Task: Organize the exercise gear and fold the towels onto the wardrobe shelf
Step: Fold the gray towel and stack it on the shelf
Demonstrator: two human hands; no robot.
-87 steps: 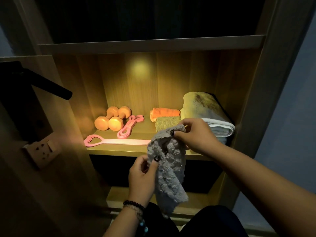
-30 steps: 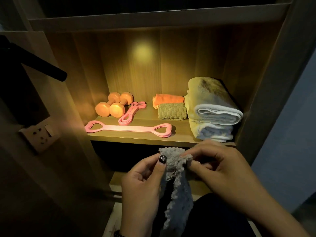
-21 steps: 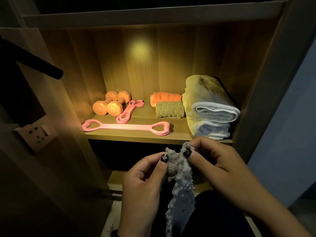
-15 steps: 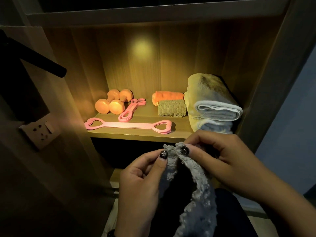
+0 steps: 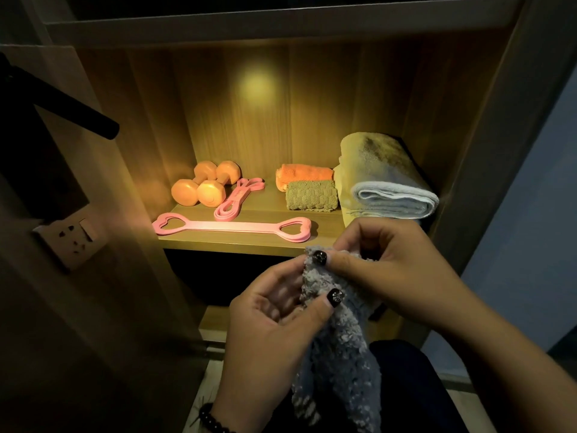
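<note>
Left hand [image 5: 274, 320] pinches the top edge of the small grey fluffy towel [image 5: 340, 354] between thumb and fingers. Right hand [image 5: 387, 264] grips the same edge just above it, thumb pressed onto the fabric. The 2 hands are close together, almost touching. The towel hangs down from them in a narrow, loosely bunched strip, held below and in front of the lit wooden wardrobe shelf [image 5: 237, 242], not yet on it.

On the shelf, left to right: 2 orange dumbbells [image 5: 204, 187] at the back left; a coiled pink resistance band [image 5: 239, 200] beside them; a long flat pink stretch strap with heart-shaped ends [image 5: 232, 226] along the front edge. Centre-right, a folded orange towel [image 5: 304, 175] with a folded olive waffle-knit towel [image 5: 312, 199] in front of it. Far right, a large pale folded towel [image 5: 381, 185], partly behind the right hand.

Risk: the towel is bunched, not flat. If the corners are not matched, the fold will likely come out lumpy. With the grip near 1 edge only, the hanging length could twist or slip.

Versus 0.5 s ago: the towel then hung open as a loop between 2 level thumbs; now the right thumb sits above the left and the cloth is gathered into a single strip. Shelf items unchanged.
</note>
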